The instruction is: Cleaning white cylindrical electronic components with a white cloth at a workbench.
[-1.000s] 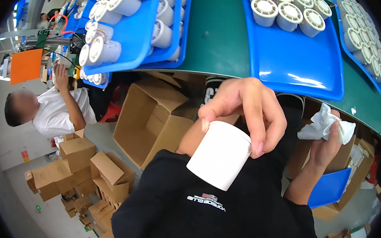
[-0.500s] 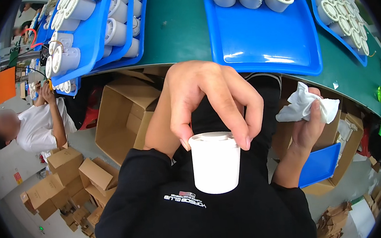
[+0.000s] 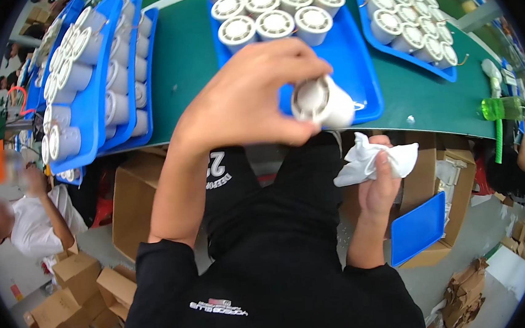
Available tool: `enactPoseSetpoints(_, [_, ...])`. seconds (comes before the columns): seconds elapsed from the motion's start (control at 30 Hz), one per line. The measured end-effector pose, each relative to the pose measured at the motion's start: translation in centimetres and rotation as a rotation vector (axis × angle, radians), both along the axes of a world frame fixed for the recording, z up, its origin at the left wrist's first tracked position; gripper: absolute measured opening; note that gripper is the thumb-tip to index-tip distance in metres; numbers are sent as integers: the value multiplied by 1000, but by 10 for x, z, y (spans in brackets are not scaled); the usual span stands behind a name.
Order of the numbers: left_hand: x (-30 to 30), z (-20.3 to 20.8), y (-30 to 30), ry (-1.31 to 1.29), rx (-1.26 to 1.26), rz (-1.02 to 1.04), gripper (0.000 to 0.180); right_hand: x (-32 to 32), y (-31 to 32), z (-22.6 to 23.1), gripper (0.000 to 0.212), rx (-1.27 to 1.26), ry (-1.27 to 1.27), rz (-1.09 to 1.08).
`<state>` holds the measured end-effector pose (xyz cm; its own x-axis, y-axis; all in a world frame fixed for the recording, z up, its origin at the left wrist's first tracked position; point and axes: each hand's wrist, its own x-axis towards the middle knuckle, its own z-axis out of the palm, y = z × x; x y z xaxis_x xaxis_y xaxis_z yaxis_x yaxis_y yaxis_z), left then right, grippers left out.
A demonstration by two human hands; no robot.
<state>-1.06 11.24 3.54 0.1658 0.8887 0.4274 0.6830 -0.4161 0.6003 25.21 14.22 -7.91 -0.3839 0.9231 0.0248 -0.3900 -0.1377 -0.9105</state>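
Observation:
My left hand (image 3: 257, 96) grips a white cylindrical plastic housing (image 3: 337, 106) with a slotted round end, tilted on its side and slightly blurred. It is held over the near part of a blue tray (image 3: 364, 88). Rows of similar white housings (image 3: 274, 24) stand toward the back of that tray, slotted ends up. Lower on the right, my right hand (image 3: 382, 182) pinches a crumpled white cloth (image 3: 361, 159) in front of the table edge.
Stacked blue trays (image 3: 105, 84) of housings stand at the left of the green table (image 3: 189, 59). Another full tray (image 3: 446, 72) is at the right, near a green spray bottle (image 3: 505, 108). Cardboard boxes (image 3: 132, 199) sit below; a person (image 3: 38, 218) works at left.
My left hand has lifted the white housing forward, from before my chest to over the tray, tipping it sideways. My right hand still holds the cloth. The view has shifted toward the table.

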Motion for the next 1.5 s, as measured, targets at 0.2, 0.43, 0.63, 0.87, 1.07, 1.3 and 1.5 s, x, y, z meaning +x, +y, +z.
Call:
enactPoseSetpoints(0.2, [15, 5, 108, 426, -28, 80, 42, 18, 6, -1, 24, -12, 48, -67])
enactPoseSetpoints(0.43, [-4, -10, 160, 689, -361, 137, 42, 25, 6, -13, 27, -31, 85, -69])
enactPoseSetpoints(0.63, [-13, -35, 154, 664, 151, 228, 44, 38, 4, -21, 34, -93, 47, -98])
enactPoseSetpoints(0.87, [-68, 89, -62, 663, -35, 591, 42, 20, -5, -7, 30, 39, -20, 55])
enactPoseSetpoints(1.07, [-164, 133, -218, 808, -479, 726, 51, -9, -23, -5, 40, 104, -14, 153])
enactPoseSetpoints(1.3, [-186, 116, -228, 695, -558, 637, 64, -66, -54, -3, 51, -148, 128, 197])
enactPoseSetpoints(1.5, [-186, 120, -213, 564, -455, 462, 60, -81, -70, 8, 51, -131, 158, 204])
